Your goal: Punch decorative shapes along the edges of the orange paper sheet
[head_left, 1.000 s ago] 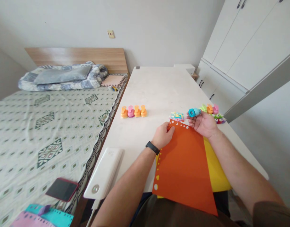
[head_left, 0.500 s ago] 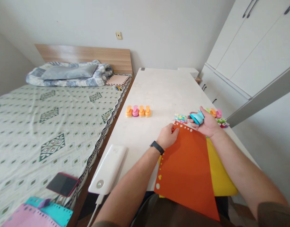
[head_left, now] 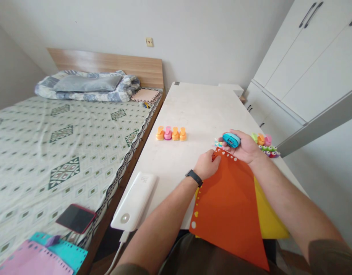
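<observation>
My left hand pinches the upper left corner of an orange sheet of paper. Small shaped holes run along the sheet's top and left edges. Just right of the top edge, my right hand holds a blue craft punch, its slotted side turned up toward me; the punch is apart from the paper. A yellow sheet lies beneath the orange one. Colourful paper bits sit on the table beyond the sheet, partly hidden by my right hand.
On the white table stands a row of orange and pink punches. More punches and small figures with eyes are at the right edge. A white power bank with a cable lies left; a bed adjoins.
My right hand has turned the blue punch over and shifted it slightly left, so its slotted side now shows. It covers more of the paper bits. My left hand keeps its hold.
</observation>
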A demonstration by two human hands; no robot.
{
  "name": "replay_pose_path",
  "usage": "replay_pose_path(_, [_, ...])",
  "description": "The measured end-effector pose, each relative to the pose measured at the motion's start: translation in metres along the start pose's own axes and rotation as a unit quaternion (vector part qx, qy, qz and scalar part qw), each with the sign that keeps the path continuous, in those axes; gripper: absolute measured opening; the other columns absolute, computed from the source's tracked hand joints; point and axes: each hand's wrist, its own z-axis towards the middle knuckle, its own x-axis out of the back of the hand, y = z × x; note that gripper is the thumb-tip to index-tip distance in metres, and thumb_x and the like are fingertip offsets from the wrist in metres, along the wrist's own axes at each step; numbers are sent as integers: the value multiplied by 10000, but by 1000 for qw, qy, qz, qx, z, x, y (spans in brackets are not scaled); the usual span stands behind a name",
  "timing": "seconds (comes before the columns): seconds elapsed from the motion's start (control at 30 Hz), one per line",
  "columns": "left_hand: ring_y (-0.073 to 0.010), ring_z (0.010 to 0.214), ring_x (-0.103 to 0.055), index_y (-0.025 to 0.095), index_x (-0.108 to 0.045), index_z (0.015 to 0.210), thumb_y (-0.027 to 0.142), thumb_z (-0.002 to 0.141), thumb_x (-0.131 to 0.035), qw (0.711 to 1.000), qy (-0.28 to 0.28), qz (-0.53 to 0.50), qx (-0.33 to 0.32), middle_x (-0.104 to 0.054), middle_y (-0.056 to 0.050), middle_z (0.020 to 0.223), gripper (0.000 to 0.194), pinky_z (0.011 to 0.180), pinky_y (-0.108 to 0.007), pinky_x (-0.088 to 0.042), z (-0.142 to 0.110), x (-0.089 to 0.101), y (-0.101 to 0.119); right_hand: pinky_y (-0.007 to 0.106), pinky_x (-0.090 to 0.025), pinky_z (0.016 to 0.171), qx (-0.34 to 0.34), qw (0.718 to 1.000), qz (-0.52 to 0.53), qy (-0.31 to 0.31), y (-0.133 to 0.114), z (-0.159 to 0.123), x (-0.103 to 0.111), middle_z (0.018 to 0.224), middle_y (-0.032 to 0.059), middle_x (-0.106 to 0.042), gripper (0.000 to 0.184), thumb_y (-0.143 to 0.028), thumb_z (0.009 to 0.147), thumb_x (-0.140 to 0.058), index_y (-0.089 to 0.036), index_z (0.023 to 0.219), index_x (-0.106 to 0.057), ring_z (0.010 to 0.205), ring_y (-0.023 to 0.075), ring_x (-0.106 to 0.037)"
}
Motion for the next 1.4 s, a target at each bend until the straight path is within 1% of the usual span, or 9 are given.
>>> replay_pose_path(0.2, [-139,614,-452,217,-474,763,356,958,-501,1000,-14,12,4,-559,10,686,241,589,-290,-265,-1,1,2,266,-435,427,-27,999,-7,-37,-3,0,-2,744,135,-742,324,-412,934,-527,-162,765,-646,555,189,-636])
replay_pose_path(0.4, [-139,610,-447,216,-471,751,354,956,-498,1000,-11,19,1,-544,13,673,248,581,-294,-268,-1,0,2,238,-291,374,-33,994,-26,-102,-3,3,-9,573,24,-569,314,-444,889,-540,-212,679,-504,447,131,-450])
replay_pose_path(0.57, [-138,612,-448,215,-474,761,357,959,-504,1000,-12,23,-3,-553,13,681,246,586,-294,-272,-1,-1,1,227,-139,334,33,987,-156,-10,3,24,-27,461,-60,-339,347,-422,866,-587,-240,639,-398,367,88,-264])
replay_pose_path(0.67, [-141,618,-454,214,-481,767,356,962,-509,1000,-13,26,-2,-566,9,691,243,592,-296,-283,-1,-1,2,221,-156,336,76,948,-304,58,7,44,-40,481,-68,-391,270,-414,844,-649,-230,733,-486,359,82,-299])
replay_pose_path(0.8, [-148,630,-480,211,-500,780,358,968,-510,999,-12,30,-1,-594,-4,710,239,598,-297,-294,-1,0,3,242,-266,366,101,852,-506,87,12,76,-59,487,-21,-506,302,-488,867,-629,-191,822,-601,390,118,-433])
replay_pose_path(0.93, [-161,641,-514,203,-540,799,356,971,-506,999,-12,43,-2,-644,-31,743,233,599,-300,-307,-2,-1,2,265,-356,430,75,766,-629,106,17,105,-79,530,52,-613,360,-490,875,-605,-140,858,-685,441,162,-546])
replay_pose_path(1.03, [-175,656,-546,193,-579,822,347,963,-512,999,-12,48,0,-683,-58,777,219,606,-301,-339,-2,-2,1,287,-410,475,41,719,-686,105,22,119,-93,575,99,-672,401,-477,895,-576,-110,839,-729,452,182,-591])
replay_pose_path(1.2, [-206,740,-636,169,-661,933,330,967,-506,1000,-21,10,-3,-756,-109,916,226,674,-309,-460,-2,-1,2,300,-457,503,3,674,-732,102,32,137,-107,589,108,-699,441,-481,920,-555,-100,829,-757,436,193,-609])
replay_pose_path(1.4, [-243,901,-698,162,-699,1054,247,933,-511,999,-23,-35,-12,-782,-124,1044,240,813,-338,-548,-2,1,3,291,-462,516,14,667,-739,97,39,150,-113,604,97,-712,468,-536,936,-560,-119,862,-757,472,194,-627])
